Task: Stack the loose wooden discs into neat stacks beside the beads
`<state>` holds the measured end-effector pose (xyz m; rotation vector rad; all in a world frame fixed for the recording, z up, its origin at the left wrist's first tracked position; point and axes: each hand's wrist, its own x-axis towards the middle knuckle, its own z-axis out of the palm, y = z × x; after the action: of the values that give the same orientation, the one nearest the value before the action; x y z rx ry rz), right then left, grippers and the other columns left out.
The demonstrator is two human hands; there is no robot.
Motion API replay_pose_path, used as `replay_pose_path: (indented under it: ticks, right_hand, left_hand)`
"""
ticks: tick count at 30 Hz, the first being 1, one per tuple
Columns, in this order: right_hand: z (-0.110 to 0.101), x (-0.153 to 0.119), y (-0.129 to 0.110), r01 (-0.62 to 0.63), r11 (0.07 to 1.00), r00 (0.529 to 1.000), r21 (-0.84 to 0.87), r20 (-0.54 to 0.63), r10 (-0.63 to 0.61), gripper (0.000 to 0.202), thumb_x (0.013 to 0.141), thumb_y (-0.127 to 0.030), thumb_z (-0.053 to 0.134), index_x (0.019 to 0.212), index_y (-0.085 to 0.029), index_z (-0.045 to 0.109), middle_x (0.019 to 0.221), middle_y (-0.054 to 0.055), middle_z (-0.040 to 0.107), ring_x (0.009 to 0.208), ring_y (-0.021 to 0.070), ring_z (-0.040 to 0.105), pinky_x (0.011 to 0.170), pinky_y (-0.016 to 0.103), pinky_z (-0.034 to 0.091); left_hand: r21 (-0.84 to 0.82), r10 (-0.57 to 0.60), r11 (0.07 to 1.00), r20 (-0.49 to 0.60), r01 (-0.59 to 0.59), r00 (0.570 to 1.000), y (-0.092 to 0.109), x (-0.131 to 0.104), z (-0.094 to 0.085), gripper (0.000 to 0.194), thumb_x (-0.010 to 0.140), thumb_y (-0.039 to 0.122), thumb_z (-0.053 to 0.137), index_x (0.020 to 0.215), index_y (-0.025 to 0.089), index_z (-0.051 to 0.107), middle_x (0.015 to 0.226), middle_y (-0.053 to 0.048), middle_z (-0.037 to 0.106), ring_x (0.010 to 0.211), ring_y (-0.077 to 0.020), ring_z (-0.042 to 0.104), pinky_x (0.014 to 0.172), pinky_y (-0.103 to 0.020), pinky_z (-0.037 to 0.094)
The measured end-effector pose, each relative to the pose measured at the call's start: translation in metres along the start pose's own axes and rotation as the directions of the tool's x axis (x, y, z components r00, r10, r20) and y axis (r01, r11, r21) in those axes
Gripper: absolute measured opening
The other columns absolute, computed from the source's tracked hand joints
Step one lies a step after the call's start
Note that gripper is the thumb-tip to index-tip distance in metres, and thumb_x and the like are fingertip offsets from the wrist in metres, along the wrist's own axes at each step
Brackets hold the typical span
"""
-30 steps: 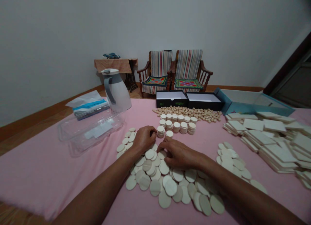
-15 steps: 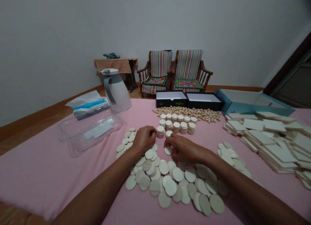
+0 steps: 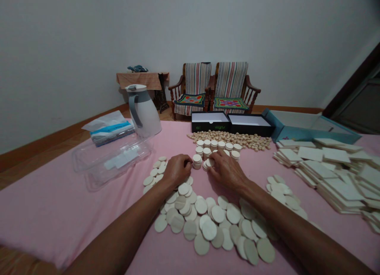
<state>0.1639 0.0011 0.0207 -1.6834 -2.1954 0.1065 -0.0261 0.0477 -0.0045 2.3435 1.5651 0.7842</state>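
My right hand (image 3: 227, 170) pinches a pale wooden disc (image 3: 210, 162) at a low stack in the front row of stacks. Just left of that stack stands a taller disc stack (image 3: 196, 161). My left hand (image 3: 179, 169) rests beside it with curled fingers; whether anything is in them is hidden. Behind my right hand, several disc stacks (image 3: 214, 145) stand in rows, partly covered by the hand. Loose wooden discs (image 3: 209, 230) lie spread in a wide pile between my forearms, and more loose discs (image 3: 153, 172) lie left of my left hand.
Small wooden beads (image 3: 237, 139) lie behind the stacks, before two black boxes (image 3: 209, 126). At right are square wooden tiles (image 3: 338, 184) and a blue box (image 3: 308, 126). A jug (image 3: 147, 116), tissue pack (image 3: 109, 131) and clear plastic container (image 3: 92, 176) are on the left of the pink cloth (image 3: 47, 211).
My right hand has moved forward and slightly right, carrying a disc from the cloth up to the low stack. My left hand has hardly moved.
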Motion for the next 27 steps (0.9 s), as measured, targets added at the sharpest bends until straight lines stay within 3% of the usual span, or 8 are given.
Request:
replay_pose_path:
  ticks: [5,12,19,27]
  right_hand:
    - [0.004,-0.001,-0.004,0.008,1.000,1.000,0.018,0.007,-0.008,0.018,0.083,-0.020,0.049,0.100,-0.018,0.055,0.101,0.009,0.053,0.084,0.0186,0.053,0.066,0.028,0.034]
    - [-0.004,-0.001,-0.005,-0.029,0.996,1.000,-0.083,-0.009,0.028,0.016,0.084,-0.019,0.046,0.094,-0.018,0.059,0.098,0.009,0.057,0.080,0.0193,0.055,0.060,0.028,0.033]
    - [-0.001,-0.003,-0.003,-0.084,0.988,0.985,-0.133,0.140,0.103,0.020,0.083,-0.019,0.045,0.090,-0.018,0.063,0.088,0.010,0.065,0.073,0.0212,0.058,0.054,0.029,0.028]
    - [0.005,-0.004,-0.002,-0.082,0.990,0.988,-0.117,0.118,0.095,0.018,0.082,-0.017,0.045,0.089,-0.017,0.061,0.088,0.012,0.067,0.074,0.0215,0.058,0.055,0.030,0.027]
  left_hand:
    - [-0.004,-0.022,1.000,0.021,0.022,1.000,0.001,0.000,-0.001,0.023,0.075,0.015,0.052,0.085,0.019,0.072,0.085,-0.004,0.072,0.078,-0.0170,0.064,0.070,-0.024,0.045]
    - [-0.008,-0.010,1.000,0.011,0.010,1.000,-0.001,-0.001,0.000,0.023,0.075,0.014,0.052,0.085,0.019,0.072,0.086,-0.004,0.072,0.077,-0.0166,0.064,0.071,-0.024,0.045]
    - [-0.011,0.004,1.000,0.012,-0.003,1.000,-0.001,-0.001,0.000,0.024,0.074,0.012,0.050,0.083,0.018,0.072,0.086,-0.004,0.072,0.078,-0.0167,0.064,0.072,-0.025,0.045]
    - [-0.019,0.000,1.000,0.001,0.000,1.000,-0.002,0.000,0.001,0.024,0.074,0.013,0.051,0.083,0.018,0.072,0.086,-0.004,0.072,0.078,-0.0172,0.064,0.072,-0.026,0.046]
